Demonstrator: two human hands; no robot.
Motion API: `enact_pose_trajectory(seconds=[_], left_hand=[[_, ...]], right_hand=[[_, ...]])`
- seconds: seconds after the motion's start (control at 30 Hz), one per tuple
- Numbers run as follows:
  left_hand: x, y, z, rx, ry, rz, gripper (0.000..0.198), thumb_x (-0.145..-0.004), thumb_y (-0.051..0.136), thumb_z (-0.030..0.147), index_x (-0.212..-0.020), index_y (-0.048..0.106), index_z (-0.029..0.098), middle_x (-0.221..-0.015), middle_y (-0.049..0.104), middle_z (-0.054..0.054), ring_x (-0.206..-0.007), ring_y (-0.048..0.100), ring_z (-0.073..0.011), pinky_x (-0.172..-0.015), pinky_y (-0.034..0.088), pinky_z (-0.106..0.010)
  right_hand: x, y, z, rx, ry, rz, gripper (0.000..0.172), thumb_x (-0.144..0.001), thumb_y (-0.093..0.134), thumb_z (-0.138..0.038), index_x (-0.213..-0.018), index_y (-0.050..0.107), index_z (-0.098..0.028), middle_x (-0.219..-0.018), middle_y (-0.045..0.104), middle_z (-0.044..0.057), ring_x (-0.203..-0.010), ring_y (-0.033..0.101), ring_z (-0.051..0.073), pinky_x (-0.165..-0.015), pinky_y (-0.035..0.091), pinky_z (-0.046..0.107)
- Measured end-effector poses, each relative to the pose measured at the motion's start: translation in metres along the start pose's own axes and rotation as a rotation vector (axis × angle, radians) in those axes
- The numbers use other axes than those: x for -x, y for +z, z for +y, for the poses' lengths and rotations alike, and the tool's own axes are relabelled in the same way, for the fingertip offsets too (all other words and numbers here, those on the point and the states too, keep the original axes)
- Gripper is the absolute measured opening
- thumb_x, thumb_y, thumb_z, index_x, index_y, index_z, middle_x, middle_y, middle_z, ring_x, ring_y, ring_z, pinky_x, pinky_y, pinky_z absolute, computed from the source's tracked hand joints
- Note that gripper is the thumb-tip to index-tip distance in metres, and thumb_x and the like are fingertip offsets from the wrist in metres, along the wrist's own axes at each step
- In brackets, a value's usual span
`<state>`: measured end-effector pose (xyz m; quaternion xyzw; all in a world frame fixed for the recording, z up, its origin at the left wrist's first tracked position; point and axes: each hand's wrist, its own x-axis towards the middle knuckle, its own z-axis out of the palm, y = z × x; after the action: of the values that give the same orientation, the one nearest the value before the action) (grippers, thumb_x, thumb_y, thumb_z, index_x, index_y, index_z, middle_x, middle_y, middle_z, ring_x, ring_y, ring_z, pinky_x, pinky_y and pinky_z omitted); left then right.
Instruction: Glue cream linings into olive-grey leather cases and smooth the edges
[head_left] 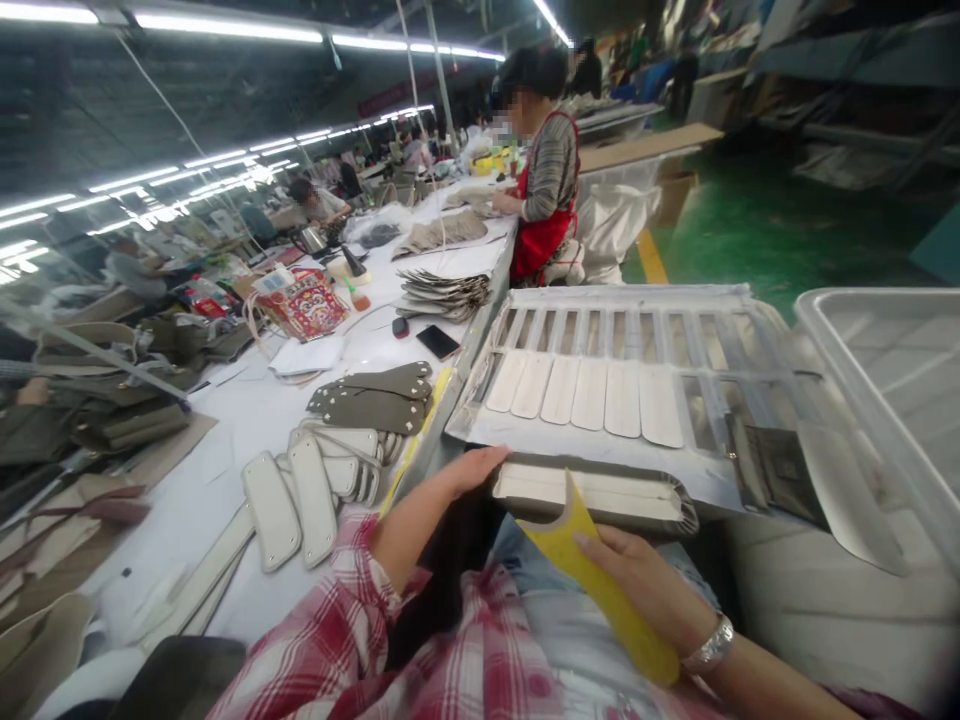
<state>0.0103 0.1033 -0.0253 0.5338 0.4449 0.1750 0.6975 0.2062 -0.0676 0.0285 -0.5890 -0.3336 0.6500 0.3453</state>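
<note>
My left hand (480, 468) is at the left end of a dark-edged, cream-faced long piece (600, 492), its fingers pressed against the corner. Held in my right hand (637, 575) is a curved yellow piece (600, 580), which slants over my lap with its notched upper end touching or overlapping the long piece. Just beyond lies a white slotted tray (630, 310) with a row of cream strips (559, 392) in it. A dark folded piece (784, 465) rests at the tray's right side.
On the white table (217, 490) at left lie cream straps (311, 495), dark studded pieces (375, 395), a phone (438, 342) and a patterned bag (307, 305). A person in a red apron (544, 240) stands farther along. A clear plastic bin (885, 310) is at right.
</note>
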Motion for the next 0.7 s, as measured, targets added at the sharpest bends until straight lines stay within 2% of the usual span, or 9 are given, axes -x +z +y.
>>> enact_pose_trajectory(seconds=[0.1,0.17,0.23,0.37,0.47,0.57,0.7], left_hand=[[0.018,0.001,-0.01,0.062,-0.012,0.021,0.057,-0.084,0.04,0.062,-0.125,0.052,0.024,-0.098,0.061,-0.006,-0.051,0.05,-0.0072,-0.045,0.038,-0.018],[0.023,0.008,-0.018,0.165,-0.014,-0.034,0.063,-0.084,0.032,0.066,-0.135,0.037,0.03,-0.097,0.06,-0.005,-0.048,0.052,-0.0079,-0.044,0.041,-0.02],[0.025,0.013,-0.023,0.304,-0.017,-0.105,0.066,-0.083,0.028,0.069,-0.138,0.03,0.033,-0.097,0.059,-0.005,-0.052,0.056,-0.0104,-0.047,0.046,-0.023],[0.026,0.01,-0.021,0.497,-0.047,-0.199,0.067,-0.083,0.023,0.071,-0.137,0.032,0.032,-0.107,0.059,-0.006,-0.073,0.062,-0.0162,-0.061,0.05,-0.029],[0.028,0.002,-0.018,0.579,-0.045,-0.261,0.072,-0.081,0.028,0.072,-0.136,0.036,0.026,-0.113,0.058,-0.007,-0.092,0.059,-0.0192,-0.079,0.048,-0.032],[0.026,-0.001,-0.022,0.621,0.018,-0.289,0.076,-0.079,0.035,0.073,-0.134,0.039,0.021,-0.118,0.056,-0.01,-0.103,0.056,-0.0224,-0.09,0.043,-0.034],[0.018,0.005,-0.033,0.673,0.096,-0.258,0.075,-0.077,0.041,0.072,-0.131,0.045,0.02,-0.124,0.052,-0.01,-0.114,0.049,-0.0253,-0.096,0.04,-0.035]], right_hand=[[-0.007,0.017,0.003,-0.078,-0.033,-0.012,0.048,-0.065,0.063,-0.057,-0.087,0.063,-0.014,-0.071,0.065,0.003,-0.058,0.054,0.014,-0.052,0.04,0.024],[-0.015,0.031,0.011,-0.13,-0.04,-0.016,0.047,-0.066,0.064,-0.055,-0.088,0.062,-0.014,-0.07,0.065,0.004,-0.058,0.055,0.014,-0.052,0.041,0.025],[-0.023,0.045,0.019,-0.171,-0.013,0.002,0.043,-0.067,0.064,-0.052,-0.085,0.061,-0.013,-0.066,0.064,0.003,-0.055,0.055,0.014,-0.051,0.041,0.025],[-0.036,0.07,0.027,-0.272,0.145,0.055,0.027,-0.075,0.061,-0.042,-0.081,0.057,-0.016,-0.062,0.061,0.0,-0.044,0.049,0.009,-0.041,0.036,0.02],[-0.044,0.085,0.023,-0.35,0.259,-0.003,0.02,-0.079,0.058,-0.037,-0.08,0.054,-0.017,-0.067,0.062,0.001,-0.046,0.054,0.008,-0.043,0.04,0.018],[-0.054,0.093,0.019,-0.404,0.236,-0.063,0.02,-0.082,0.055,-0.035,-0.079,0.056,-0.015,-0.066,0.063,0.002,-0.05,0.058,0.01,-0.049,0.045,0.02],[-0.067,0.093,0.018,-0.412,0.215,-0.137,0.023,-0.08,0.056,-0.036,-0.079,0.059,-0.013,-0.069,0.065,0.005,-0.051,0.059,0.011,-0.051,0.046,0.021]])
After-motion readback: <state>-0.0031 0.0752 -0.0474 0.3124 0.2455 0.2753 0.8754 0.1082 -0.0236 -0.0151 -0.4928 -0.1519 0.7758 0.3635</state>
